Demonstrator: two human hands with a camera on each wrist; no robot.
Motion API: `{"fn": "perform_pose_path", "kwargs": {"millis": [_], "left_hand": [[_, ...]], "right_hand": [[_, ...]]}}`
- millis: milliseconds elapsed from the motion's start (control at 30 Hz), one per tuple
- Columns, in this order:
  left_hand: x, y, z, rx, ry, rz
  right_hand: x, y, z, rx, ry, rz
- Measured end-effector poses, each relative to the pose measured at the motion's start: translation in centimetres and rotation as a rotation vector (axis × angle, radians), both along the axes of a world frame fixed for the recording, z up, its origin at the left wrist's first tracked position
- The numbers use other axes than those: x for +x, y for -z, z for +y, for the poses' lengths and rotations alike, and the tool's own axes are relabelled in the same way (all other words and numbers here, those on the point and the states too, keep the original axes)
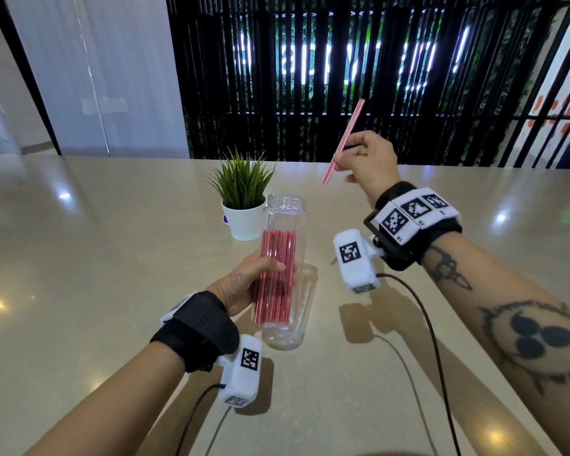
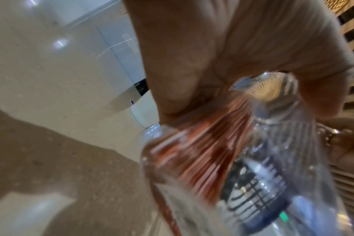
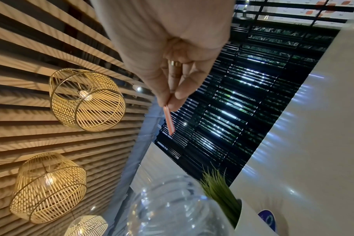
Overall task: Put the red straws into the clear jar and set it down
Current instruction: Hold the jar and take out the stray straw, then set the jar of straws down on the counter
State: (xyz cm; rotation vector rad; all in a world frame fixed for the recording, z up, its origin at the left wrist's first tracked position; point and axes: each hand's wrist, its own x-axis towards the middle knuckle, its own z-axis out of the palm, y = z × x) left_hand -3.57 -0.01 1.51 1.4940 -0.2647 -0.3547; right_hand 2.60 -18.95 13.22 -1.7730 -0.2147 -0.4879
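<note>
My left hand (image 1: 244, 284) grips a tall clear jar (image 1: 285, 225) around its middle and holds it above the table, tilted with the mouth pointing away. A bundle of red straws (image 1: 277, 274) lies inside the jar (image 2: 273, 159), seen up close as red straws (image 2: 202, 151) in the left wrist view. My right hand (image 1: 362, 159) is raised up and to the right of the jar mouth. It pinches a single red straw (image 1: 343, 141) between thumb and fingers, slanting down-left; the straw (image 3: 169, 121) sticks out below the fingertips (image 3: 182, 95).
A small green plant in a white pot (image 1: 244, 222) stands just behind the jar on the beige table (image 1: 79, 258). Black slatted screens rise beyond the far table edge. Cables run from both wrist cameras toward me.
</note>
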Motion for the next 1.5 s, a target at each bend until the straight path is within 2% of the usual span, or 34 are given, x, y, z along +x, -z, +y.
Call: {"fn": "perform_pose_path", "kwargs": {"millis": [167, 366, 566, 699, 933, 1099, 1166, 1232, 1332, 1499], "left_hand": [[0.0, -0.1, 0.0, 0.027, 0.043, -0.031], [0.3, -0.3, -0.3, -0.04, 0.057, -0.102], [0.4, -0.3, -0.4, -0.076, 0.074, -0.104], [0.6, -0.4, -0.6, -0.094, 0.083, -0.118], [0.8, -0.4, -0.3, -0.096, 0.067, -0.12], [0.8, -0.5, -0.1, -0.075, 0.057, -0.11], [0.8, -0.5, -0.1, -0.081, 0.058, -0.1], [0.9, -0.6, -0.3, -0.087, 0.056, -0.103], [1.0, -0.8, -0.5, -0.095, 0.049, -0.114], [0.7, -1.0, -1.0, -0.091, 0.068, -0.131]], "right_hand": [[-0.2, -0.8, 1.4, -0.029, -0.077, 0.018], [-0.9, -0.6, 2.9, -0.17, -0.197, 0.138], [-1.5, -0.4, 3.4, -0.266, -0.171, 0.184], [-2.0, -0.3, 3.6, -0.316, -0.227, 0.224], [-2.6, 0.1, 2.9, -0.288, -0.219, 0.237], [-2.8, 1.3, 2.2, -0.073, -0.17, 0.153], [-3.2, 2.5, 2.0, -0.057, -0.148, 0.14], [-3.8, 3.9, 1.8, -0.102, -0.178, 0.193], [-5.0, 5.7, 1.4, -0.158, -0.341, 0.398], [-6.6, 7.8, 1.0, -0.106, -0.555, 0.572]]}}
